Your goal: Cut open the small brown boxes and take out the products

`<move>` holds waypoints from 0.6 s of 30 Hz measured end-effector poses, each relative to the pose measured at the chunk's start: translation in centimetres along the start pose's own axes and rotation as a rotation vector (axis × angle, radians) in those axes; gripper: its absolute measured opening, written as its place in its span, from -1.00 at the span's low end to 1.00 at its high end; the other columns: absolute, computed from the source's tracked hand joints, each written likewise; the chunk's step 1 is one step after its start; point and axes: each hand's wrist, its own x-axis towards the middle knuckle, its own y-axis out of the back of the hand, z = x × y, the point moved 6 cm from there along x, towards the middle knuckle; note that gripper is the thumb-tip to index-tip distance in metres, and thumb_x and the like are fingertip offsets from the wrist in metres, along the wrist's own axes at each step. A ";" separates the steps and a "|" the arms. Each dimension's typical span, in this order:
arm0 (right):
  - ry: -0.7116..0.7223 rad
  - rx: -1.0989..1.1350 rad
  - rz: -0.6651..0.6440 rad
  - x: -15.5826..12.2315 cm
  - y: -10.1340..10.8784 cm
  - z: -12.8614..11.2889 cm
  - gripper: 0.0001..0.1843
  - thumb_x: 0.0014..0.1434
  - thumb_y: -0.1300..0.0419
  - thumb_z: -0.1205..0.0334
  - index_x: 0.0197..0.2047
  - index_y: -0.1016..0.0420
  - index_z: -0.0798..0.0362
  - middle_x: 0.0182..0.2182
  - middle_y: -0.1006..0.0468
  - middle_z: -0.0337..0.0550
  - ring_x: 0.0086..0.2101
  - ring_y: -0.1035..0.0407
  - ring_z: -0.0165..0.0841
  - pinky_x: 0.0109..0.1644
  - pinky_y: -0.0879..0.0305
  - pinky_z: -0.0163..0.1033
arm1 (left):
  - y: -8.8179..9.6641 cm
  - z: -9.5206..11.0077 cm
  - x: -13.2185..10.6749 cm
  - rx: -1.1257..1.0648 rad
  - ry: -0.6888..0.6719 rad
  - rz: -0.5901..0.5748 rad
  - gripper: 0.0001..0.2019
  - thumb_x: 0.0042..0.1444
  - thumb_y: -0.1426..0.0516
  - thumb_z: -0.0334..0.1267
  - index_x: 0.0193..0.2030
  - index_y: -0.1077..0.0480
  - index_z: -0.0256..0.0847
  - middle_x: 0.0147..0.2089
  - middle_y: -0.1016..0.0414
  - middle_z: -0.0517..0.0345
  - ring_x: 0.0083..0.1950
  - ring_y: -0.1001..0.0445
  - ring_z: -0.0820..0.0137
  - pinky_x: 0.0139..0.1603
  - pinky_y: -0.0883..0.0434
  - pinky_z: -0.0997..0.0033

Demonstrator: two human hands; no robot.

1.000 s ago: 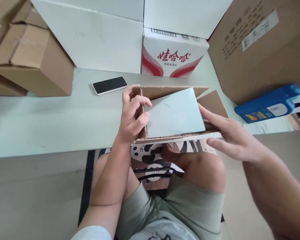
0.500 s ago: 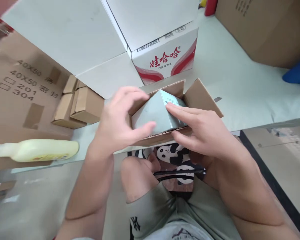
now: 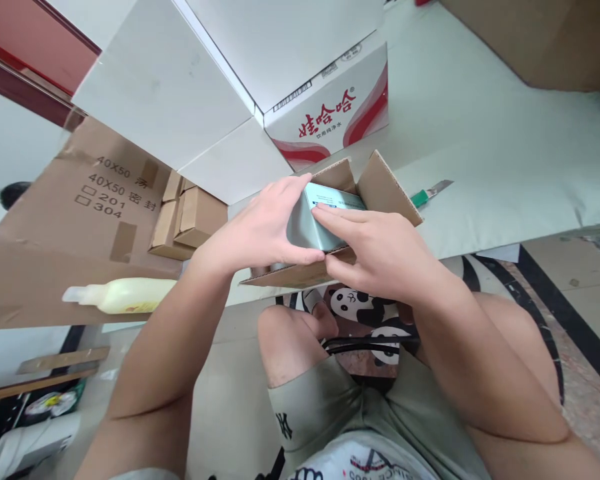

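A small open cardboard box [image 3: 380, 187] stands at the near edge of the pale table [image 3: 480, 153]. Inside it sits a pale grey-green product box [image 3: 305, 223], tilted, with a printed label on top. My left hand [image 3: 260, 230] wraps around the left side of that grey-green box, thumb under and fingers over it. My right hand [image 3: 375, 250] lies on its right side and top, fingers stretched along the label edge and pressing on it. Both hands hide most of the product box.
A white carton with red lettering [image 3: 330, 117] stands just behind the open box, among larger white cartons [image 3: 165, 87]. Brown cartons [image 3: 80, 220] and small cardboard boxes [image 3: 185, 217] are on the left, with a cream bottle [image 3: 125, 295]. A green-handled knife [image 3: 430, 193] lies to the right.
My head turned left and tilted, so the scene shifted. My left hand left the carton wall and closed on the grey-green box; my right hand came onto its top. The box sank deeper in.
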 end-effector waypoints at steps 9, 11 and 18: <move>0.019 0.138 0.153 -0.8 0.3 0.8 -0.19 0.23 -0.21 0.19 0.52 -0.18 -0.06 0.44 -0.32 0.04 0.30 -0.35 -0.03 0.07 -0.50 0.01 | -0.7 -1.1 0.0 0.031 -0.092 0.189 0.07 -0.17 -0.38 0.13 0.49 -0.12 -0.10 0.45 -0.30 -0.17 0.47 -0.29 -0.21 0.44 -0.36 -0.28; -0.007 0.151 0.174 -1.0 0.4 1.6 -0.13 0.19 -0.24 0.20 0.54 -0.14 -0.09 0.44 -0.27 0.09 0.34 -0.29 0.04 0.18 -0.50 0.13 | -0.2 -2.2 -0.4 -0.035 -0.111 0.254 0.05 -0.15 -0.36 0.25 0.46 -0.13 -0.06 0.44 -0.29 -0.15 0.46 -0.30 -0.18 0.39 -0.41 -0.25; -0.045 0.131 0.388 -1.3 0.4 3.5 0.06 0.18 -0.32 0.15 0.62 0.11 -0.19 0.45 -0.06 0.14 0.46 -0.04 0.15 0.35 -0.37 0.31 | 4.2 -6.4 -0.8 -0.376 -0.276 0.555 0.06 -0.15 -0.19 0.63 0.33 -0.08 0.01 0.24 -0.44 0.21 0.27 -0.45 0.18 0.23 -0.52 0.02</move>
